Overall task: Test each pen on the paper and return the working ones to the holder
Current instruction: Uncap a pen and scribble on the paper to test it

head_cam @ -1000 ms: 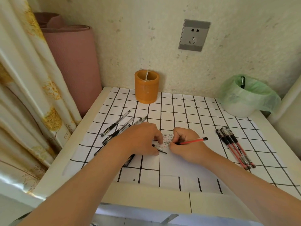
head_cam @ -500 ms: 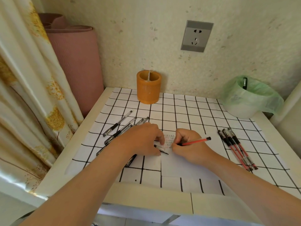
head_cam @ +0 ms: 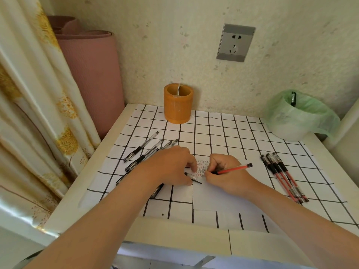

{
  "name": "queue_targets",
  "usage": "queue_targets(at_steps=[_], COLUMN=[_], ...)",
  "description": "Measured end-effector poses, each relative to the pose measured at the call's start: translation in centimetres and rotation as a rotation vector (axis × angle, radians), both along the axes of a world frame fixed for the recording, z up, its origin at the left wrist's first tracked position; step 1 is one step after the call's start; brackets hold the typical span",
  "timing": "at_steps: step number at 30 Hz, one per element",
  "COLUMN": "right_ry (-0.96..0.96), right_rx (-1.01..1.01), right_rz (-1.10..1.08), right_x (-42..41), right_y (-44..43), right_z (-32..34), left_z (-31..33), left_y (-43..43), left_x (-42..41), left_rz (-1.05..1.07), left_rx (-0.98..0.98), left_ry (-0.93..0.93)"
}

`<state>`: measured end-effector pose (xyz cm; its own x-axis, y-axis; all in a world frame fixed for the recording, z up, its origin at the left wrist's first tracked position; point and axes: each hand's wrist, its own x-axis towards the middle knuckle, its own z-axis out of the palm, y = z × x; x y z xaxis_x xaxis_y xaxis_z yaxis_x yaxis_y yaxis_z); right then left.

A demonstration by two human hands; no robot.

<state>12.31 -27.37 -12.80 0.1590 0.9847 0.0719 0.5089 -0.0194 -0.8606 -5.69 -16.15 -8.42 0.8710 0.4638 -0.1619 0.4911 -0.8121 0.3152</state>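
Note:
My right hand (head_cam: 227,175) grips a red pen (head_cam: 235,168) with its tip down on the white paper (head_cam: 213,197), next to rows of small red marks. My left hand (head_cam: 171,166) rests on the paper's left edge and pinches a small clear pen cap (head_cam: 191,175). Several black pens (head_cam: 141,147) lie on the left, partly under my left forearm. Three red pens (head_cam: 281,175) lie together on the right. The orange holder (head_cam: 178,103) stands at the back by the wall with one thin white stick in it.
A white bin with a green bag (head_cam: 297,117) at the back right holds one dark pen (head_cam: 293,99). A pink rolled mat (head_cam: 91,74) and a curtain (head_cam: 29,103) stand to the left. A wall socket (head_cam: 235,43) is above the checked table cover (head_cam: 213,129).
Both hands stay in the same place on the paper. The red pen has only shifted a little, and the view has drifted slightly.

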Motion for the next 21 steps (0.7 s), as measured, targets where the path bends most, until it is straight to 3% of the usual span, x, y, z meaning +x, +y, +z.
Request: queue_targets(at_steps=[10,17,21], right_ry=[0.033,0.332,0.361], right_rx=[-0.028,0.033,0.049], right_rz=[-0.008,-0.235,-0.244], right_x=[-0.4,-0.1,0.2], right_y=[-0.1,0.1,-0.1], right_z=[0.4,1.3,1.9], left_z=[0.0,0.0,0.0], left_y=[-0.1,0.0,0.0], left_x=[-0.1,-0.2,-0.2], left_rz=[0.002,-0.002,0.005], left_rx=[-0.004,-0.023,-0.035], left_ry=[-0.007,-0.025,-0.044])
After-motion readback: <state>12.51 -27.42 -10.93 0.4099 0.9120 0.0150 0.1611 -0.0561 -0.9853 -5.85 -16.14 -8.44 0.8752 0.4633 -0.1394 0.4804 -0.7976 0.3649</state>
